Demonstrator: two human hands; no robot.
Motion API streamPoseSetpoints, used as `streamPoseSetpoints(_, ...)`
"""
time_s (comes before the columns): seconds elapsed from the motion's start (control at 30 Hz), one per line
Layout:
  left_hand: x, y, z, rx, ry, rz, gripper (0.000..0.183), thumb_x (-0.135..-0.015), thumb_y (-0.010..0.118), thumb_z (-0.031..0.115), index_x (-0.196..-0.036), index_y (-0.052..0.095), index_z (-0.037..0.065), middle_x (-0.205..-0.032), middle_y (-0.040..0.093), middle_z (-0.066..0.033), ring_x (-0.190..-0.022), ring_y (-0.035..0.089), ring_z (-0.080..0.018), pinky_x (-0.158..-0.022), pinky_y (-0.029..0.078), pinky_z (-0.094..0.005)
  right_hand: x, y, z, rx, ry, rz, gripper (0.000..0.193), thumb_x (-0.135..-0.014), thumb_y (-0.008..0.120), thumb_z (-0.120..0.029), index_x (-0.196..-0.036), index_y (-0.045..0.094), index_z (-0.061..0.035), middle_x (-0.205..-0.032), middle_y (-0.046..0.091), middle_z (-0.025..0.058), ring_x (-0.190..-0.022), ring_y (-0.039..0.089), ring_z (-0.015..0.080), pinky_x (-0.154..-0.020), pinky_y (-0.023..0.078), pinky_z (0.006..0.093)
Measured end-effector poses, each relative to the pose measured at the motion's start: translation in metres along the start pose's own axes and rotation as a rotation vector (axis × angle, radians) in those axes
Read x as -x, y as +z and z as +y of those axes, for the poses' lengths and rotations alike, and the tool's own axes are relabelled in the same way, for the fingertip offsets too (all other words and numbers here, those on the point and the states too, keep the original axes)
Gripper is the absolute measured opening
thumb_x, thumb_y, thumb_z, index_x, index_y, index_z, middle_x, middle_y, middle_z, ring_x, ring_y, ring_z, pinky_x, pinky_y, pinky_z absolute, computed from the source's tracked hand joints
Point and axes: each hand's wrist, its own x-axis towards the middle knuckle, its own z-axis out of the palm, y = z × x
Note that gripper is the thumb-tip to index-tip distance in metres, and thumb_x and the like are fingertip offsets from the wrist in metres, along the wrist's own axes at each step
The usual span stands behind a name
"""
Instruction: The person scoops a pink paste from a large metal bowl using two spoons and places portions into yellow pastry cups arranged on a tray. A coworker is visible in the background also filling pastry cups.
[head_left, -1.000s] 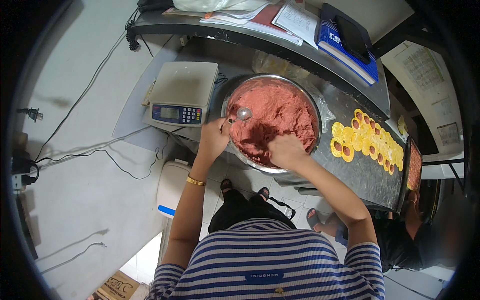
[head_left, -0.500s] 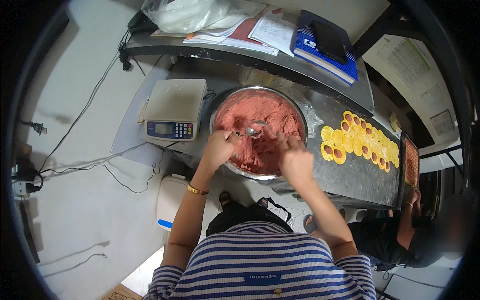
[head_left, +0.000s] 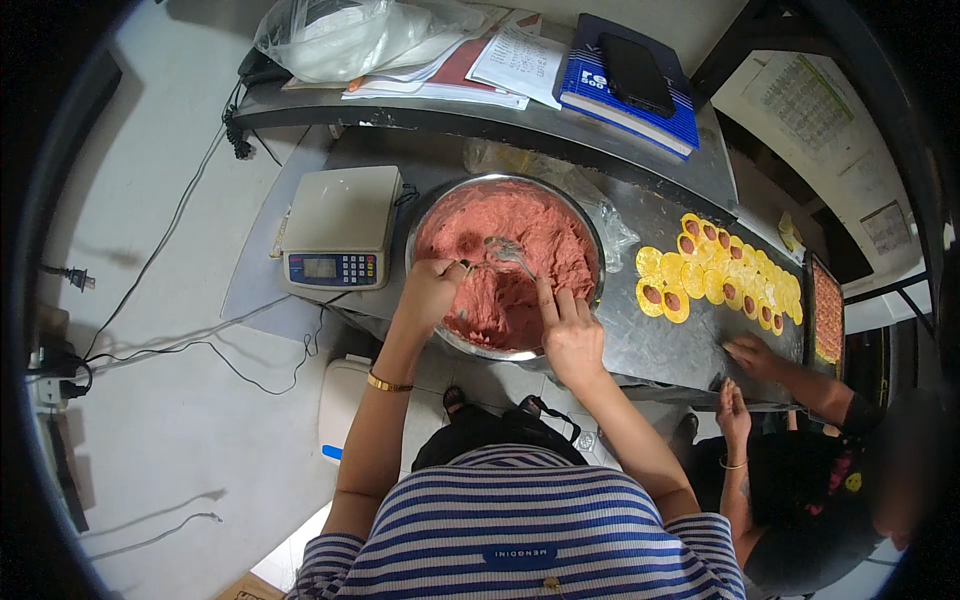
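Note:
A wide metal bowl point(head_left: 598, 235) on the dark table holds pink ground meat point(head_left: 525, 215). Over its right front rim, my right hand point(head_left: 572, 335) grips a metal spoon point(head_left: 508, 250), whose smeared head lies over the meat near the middle. My left hand point(head_left: 435, 292) is closed in a pinch at the bowl's left front side, its fingertips close to the meat and a small shiny bit showing at them. What the left fingers hold is too small to make out.
A digital scale point(head_left: 340, 225) stands left of the bowl. Yellow round wrappers point(head_left: 715, 280), several topped with meat, lie to the right, before a filled tray point(head_left: 826, 310). A co-worker's hands point(head_left: 752, 357) are at the table's right front edge. Papers and a blue book point(head_left: 635, 90) lie on the shelf.
My right hand has moved slightly left and down, and the spoon's head now sits higher over the meat. The co-worker's hands have come from the tray to the table's front edge.

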Motion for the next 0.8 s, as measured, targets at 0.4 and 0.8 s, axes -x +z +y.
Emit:
streamPoseSetpoints(0.4, 0.002, -0.001, 0.002, 0.098, -0.051, 0.026, 0.027, -0.088, 0.052, 0.018, -0.069, 0.058, 0.001, -0.056, 0.043, 0.0045, -0.054, 0.035, -0.0069, -0.049, 0.031, -0.0261, 0.004, -0.001, -0.011, 0.057, -0.014, 0.018, 0.065, -0.065, 0.055, -0.002, -0.129, 0.048, -0.0077, -0.083, 0.049, 0.0066, -0.07, 0.055, 0.0228, -0.054, 0.05, 0.0347)
streamPoseSetpoints(0.8, 0.01, -0.002, 0.002, 0.037, 0.079, 0.031, 0.028, -0.087, 0.051, 0.013, -0.062, 0.049, 0.001, -0.057, 0.037, 0.005, -0.054, 0.032, -0.0045, -0.046, 0.026, -0.0251, 0.006, -0.002, -0.012, 0.045, -0.057, -0.03, 0.068, -0.062, 0.056, -0.004, -0.13, 0.046, -0.0059, -0.084, 0.051, 0.0066, -0.066, 0.054, 0.0222, -0.052, 0.05, 0.0333)
